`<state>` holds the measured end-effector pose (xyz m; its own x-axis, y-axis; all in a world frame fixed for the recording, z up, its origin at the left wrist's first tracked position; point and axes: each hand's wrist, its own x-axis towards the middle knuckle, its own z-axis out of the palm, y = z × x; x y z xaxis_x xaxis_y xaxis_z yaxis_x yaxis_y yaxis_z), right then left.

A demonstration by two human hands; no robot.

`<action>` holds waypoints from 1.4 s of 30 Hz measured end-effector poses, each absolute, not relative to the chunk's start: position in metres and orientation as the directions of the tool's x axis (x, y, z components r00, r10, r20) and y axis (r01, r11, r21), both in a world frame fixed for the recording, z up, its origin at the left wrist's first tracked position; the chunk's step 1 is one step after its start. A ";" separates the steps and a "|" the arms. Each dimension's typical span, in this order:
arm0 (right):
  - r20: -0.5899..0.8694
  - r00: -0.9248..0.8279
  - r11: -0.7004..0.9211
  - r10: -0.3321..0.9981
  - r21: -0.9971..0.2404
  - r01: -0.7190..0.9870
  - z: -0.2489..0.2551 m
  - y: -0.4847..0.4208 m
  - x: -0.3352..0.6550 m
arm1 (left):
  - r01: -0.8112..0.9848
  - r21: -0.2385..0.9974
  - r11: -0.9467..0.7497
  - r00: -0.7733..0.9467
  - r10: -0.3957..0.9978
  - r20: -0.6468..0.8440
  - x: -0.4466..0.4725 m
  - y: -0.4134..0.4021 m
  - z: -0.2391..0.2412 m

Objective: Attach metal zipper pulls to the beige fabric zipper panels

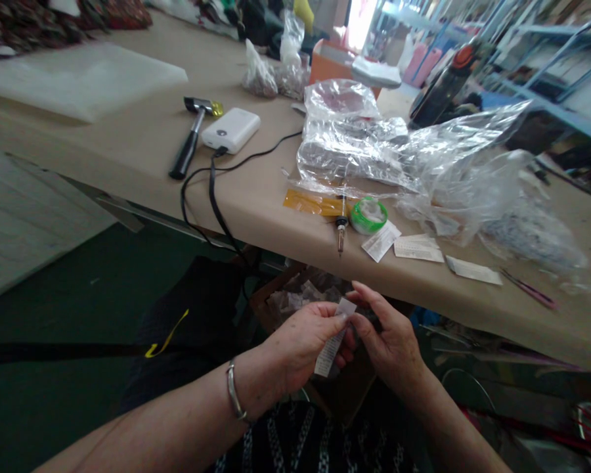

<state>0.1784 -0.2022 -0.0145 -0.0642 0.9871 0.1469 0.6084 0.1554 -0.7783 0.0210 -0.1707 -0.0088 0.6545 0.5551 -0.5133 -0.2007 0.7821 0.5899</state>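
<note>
My left hand (303, 341) pinches a narrow white printed label (328, 357) between thumb and fingers, over my lap. Small print runs down the label's lower part. My right hand (391, 335) is just to its right, fingers curved and apart, thumb tip close to the label's upper end; whether it touches is hard to tell. Beneath the hands, a cardboard box (262, 309) holds many small clear packets (295, 293). On the table edge ahead lie stacks of white labels (418, 248), a green tape roll (369, 215) and a slim pen-like tool with a clear tip (341, 230).
Crumpled clear plastic bags (364, 144) cover the table's middle and right. A hammer (193, 141), a white power bank (232, 129) with a black cable (217, 203), and pink-handled tweezers (529, 289) lie on the brown table (142, 125). A white slab (79, 79) is at left.
</note>
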 end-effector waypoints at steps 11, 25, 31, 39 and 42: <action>-0.233 0.051 -0.237 0.971 -0.968 0.081 -0.019 -0.181 0.164 | -0.238 0.674 0.700 0.543 0.671 -0.505 0.020 -0.170 -0.010; -0.024 0.096 -0.056 0.995 -0.940 0.337 -0.005 -0.147 0.159 | 0.082 0.995 0.061 0.264 0.961 -0.081 0.012 -0.132 -0.004; 0.095 0.113 0.030 0.989 -0.881 0.473 -0.006 -0.142 0.158 | 0.240 0.960 -0.141 0.262 0.962 0.076 0.013 -0.121 -0.007; 0.218 0.110 0.121 0.970 -0.820 0.560 -0.007 -0.139 0.156 | 0.309 0.926 -0.216 0.255 0.957 0.138 0.012 -0.119 -0.008; 0.217 0.116 0.116 0.969 -0.818 0.563 -0.009 -0.138 0.158 | 0.336 0.910 -0.245 0.258 0.953 0.161 0.012 -0.118 -0.010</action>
